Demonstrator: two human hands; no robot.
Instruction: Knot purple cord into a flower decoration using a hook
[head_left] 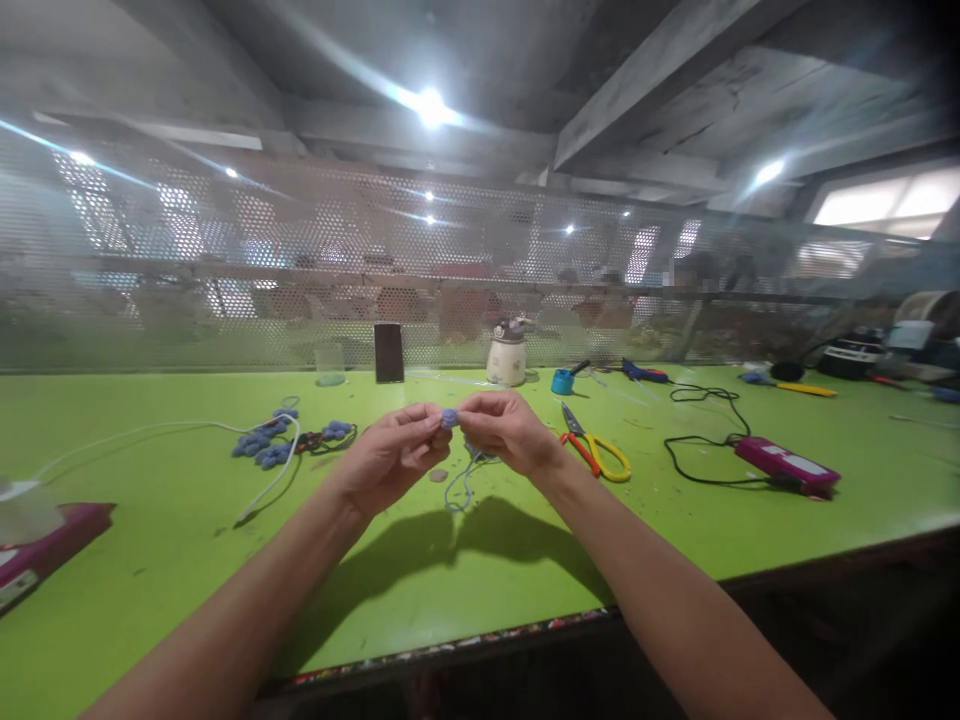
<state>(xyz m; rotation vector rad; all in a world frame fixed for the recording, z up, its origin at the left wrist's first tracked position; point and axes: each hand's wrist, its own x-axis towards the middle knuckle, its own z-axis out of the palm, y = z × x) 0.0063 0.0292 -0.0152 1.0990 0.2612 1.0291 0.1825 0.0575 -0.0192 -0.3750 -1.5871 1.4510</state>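
Observation:
Between the fingertips of my left hand (401, 440) and my right hand (506, 428) is a small blue crocheted piece (449, 418). Both hands pinch it from opposite sides, above the green table. A strand of blue yarn (459, 492) hangs below and loops on the table, and more blue yarn shows partly behind my right hand. To the left lie several blue crocheted flowers (262, 442) beside dark, thin pieces. Scissors (592, 448) with one red and one yellow handle lie just right of my right hand.
Along the back of the green table (187, 560) stand a clear cup (330, 365), a dark phone-like slab (388, 354), a white bottle (507, 358) and a blue pot (562, 381). A purple power strip (787, 466) with a black cord lies right. A white cable (172, 424) crosses the left side.

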